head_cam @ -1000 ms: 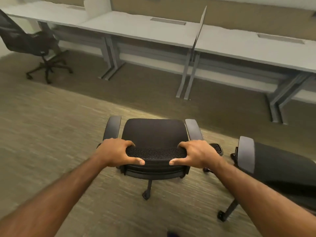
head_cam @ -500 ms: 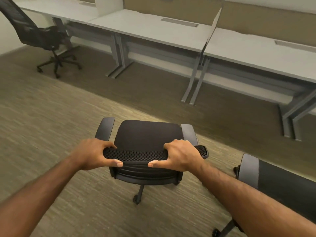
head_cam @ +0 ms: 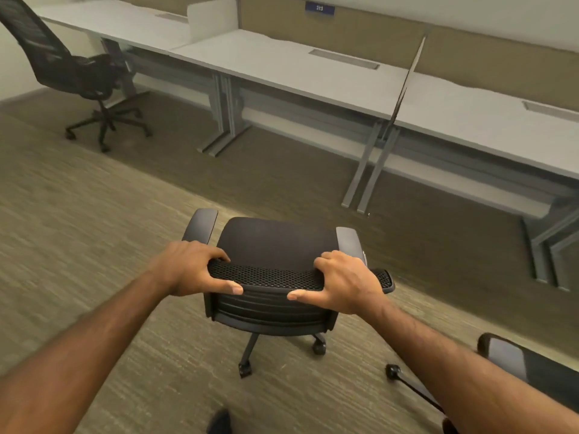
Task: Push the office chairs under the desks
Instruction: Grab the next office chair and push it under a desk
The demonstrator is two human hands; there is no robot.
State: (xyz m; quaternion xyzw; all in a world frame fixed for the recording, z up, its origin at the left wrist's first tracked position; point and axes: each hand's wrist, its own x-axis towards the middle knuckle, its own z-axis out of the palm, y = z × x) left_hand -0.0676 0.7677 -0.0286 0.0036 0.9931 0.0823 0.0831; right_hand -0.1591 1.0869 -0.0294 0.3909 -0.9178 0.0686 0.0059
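The left hand (head_cam: 191,267) and right hand (head_cam: 346,283) clasp the office chair backrest (head_cam: 266,277), fingers (head_cam: 217,255) curled over it; even pressure should roll it straight under the upper-centre tabletop (head_cam: 282,64).

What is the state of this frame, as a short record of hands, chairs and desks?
left hand: grips backrest top, left end
right hand: grips backrest top, right end
held chair: short of the desks, not under one
far chair: beside the far-left desk, angled
third chair: lower right, partly cut off
desks: row along the partition
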